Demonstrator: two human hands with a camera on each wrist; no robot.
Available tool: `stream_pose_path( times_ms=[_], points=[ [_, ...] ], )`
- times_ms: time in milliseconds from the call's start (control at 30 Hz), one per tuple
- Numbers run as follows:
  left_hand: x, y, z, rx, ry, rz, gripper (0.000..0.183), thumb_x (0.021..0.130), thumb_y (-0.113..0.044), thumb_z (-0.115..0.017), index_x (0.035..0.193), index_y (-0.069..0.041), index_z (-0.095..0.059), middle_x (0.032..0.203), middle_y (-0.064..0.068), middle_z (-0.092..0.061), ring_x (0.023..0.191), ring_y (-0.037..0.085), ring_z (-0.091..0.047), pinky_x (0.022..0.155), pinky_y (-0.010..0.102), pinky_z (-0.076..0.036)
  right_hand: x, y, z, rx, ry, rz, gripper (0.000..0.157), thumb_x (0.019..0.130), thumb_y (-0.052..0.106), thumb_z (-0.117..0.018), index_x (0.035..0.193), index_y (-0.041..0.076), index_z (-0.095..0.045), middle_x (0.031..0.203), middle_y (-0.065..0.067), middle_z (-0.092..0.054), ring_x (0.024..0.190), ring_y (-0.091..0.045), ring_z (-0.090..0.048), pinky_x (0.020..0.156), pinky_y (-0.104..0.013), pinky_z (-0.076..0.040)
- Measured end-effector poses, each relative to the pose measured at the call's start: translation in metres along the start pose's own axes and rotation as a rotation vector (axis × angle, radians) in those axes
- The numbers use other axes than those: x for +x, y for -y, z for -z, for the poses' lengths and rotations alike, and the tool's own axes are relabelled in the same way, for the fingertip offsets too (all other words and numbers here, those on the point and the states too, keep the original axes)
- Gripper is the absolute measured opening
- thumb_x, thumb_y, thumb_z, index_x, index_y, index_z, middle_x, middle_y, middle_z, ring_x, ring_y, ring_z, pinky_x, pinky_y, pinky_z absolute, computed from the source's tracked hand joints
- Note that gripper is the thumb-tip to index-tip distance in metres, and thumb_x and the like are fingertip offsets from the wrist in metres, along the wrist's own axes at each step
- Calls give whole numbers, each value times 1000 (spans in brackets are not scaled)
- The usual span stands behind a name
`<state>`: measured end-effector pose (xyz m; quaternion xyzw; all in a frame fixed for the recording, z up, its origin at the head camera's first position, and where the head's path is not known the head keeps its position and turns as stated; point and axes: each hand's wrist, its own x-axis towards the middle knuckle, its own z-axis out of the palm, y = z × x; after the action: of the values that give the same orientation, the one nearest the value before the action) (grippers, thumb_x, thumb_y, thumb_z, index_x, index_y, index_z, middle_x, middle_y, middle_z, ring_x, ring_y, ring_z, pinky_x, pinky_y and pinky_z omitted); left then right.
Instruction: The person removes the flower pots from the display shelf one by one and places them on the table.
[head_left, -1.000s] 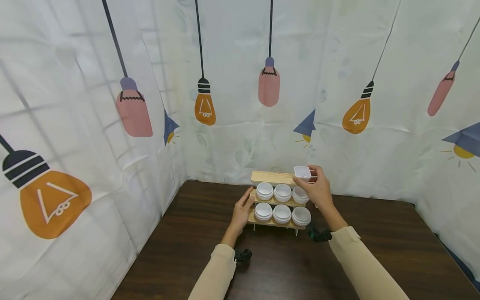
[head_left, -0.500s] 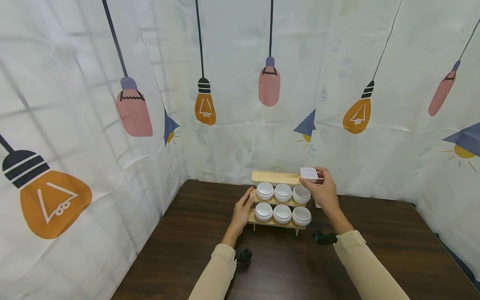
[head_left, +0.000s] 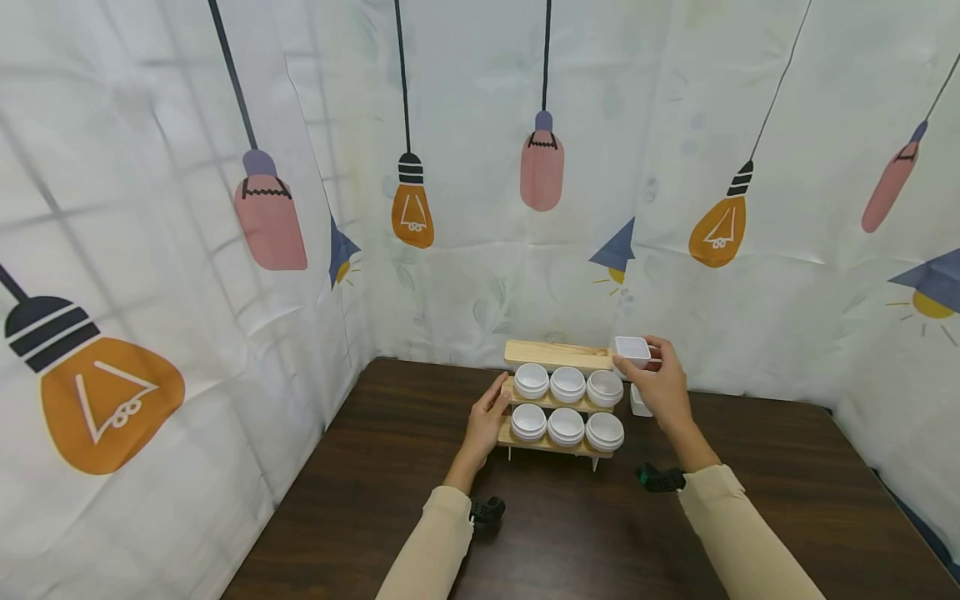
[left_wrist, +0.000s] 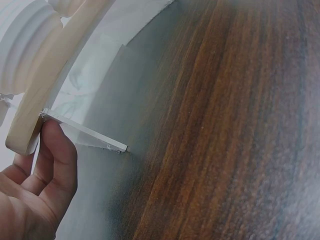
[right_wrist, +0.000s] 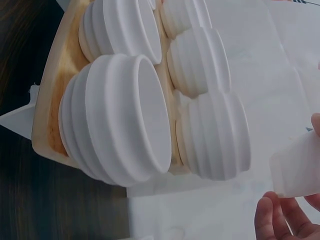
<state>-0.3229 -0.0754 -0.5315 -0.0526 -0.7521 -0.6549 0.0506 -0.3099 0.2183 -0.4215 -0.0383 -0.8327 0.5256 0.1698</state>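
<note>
A small tiered wooden stand [head_left: 558, 354] with white legs bears several round white pots [head_left: 565, 427] on its two lower tiers. At its left side my left hand [head_left: 480, 427] holds the stand. In the left wrist view, the fingertips [left_wrist: 56, 137] grip the board's end beside a thin leg [left_wrist: 87, 131]. My right hand [head_left: 663, 389] pinches a small square white cup [head_left: 632, 350] just off the right end of the top tier. Part of the right hand and the cup is cut off in the right wrist view, beside the pots [right_wrist: 117, 120].
Behind the right hand, another small white container [head_left: 639, 403] stands partly hidden on the dark wooden table [head_left: 570, 533]. A white curtain [head_left: 465, 100] printed with hanging lamps closes off the back and left of the table.
My right hand has moved to the right with the square cup, from over the top tier to beyond its end. More of the white container behind now shows. The left hand stays put.
</note>
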Motion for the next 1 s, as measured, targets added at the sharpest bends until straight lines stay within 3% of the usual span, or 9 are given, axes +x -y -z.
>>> stream_pose_path(
  times_ms=[367, 567, 633, 767, 1000],
  points=[
    [0, -1, -1, -14, 10, 9, 53, 108, -40, -51, 158, -24, -43, 152, 10, -55, 109, 22, -63, 103, 47, -48, 0, -3, 13, -1, -2, -26, 73, 93, 41, -75, 151, 10, -43, 127, -15, -52, 102, -18, -53, 72, -19, -47],
    [-9, -23, 4, -7, 35, 27, 50, 110, -28, -50, 158, -17, -42, 152, 14, -53, 105, 21, -63, 99, 43, -50, 0, -6, 19, -19, 2, -24, 75, 93, 43, -74, 152, 8, -42, 129, -17, -52, 103, -19, -52, 70, -19, -47],
    [-9, -21, 4, -1, 29, 19, 50, 109, -32, -50, 157, -19, -44, 150, 13, -55, 104, 20, -63, 98, 42, -50, 1, -8, 21, -27, -2, -26, 75, 93, 43, -74, 152, 8, -42, 129, -17, -52, 103, -18, -52, 70, -19, -47],
    [0, -1, 0, -11, 7, 17, 51, 107, -41, -51, 156, -29, -45, 146, 9, -58, 105, 19, -62, 98, 41, -49, 1, -11, 24, -30, -3, -22, 75, 94, 43, -73, 153, 7, -41, 131, -18, -51, 103, -18, -52, 69, -19, -47],
    [-1, 1, 0, -14, 5, 23, 47, 107, -43, -52, 153, -38, -48, 140, 7, -62, 103, 18, -63, 98, 40, -50, 2, -17, 28, -30, -12, -40, 76, 95, 42, -72, 154, 8, -40, 133, -18, -50, 102, -17, -50, 70, -17, -46]
  ],
)
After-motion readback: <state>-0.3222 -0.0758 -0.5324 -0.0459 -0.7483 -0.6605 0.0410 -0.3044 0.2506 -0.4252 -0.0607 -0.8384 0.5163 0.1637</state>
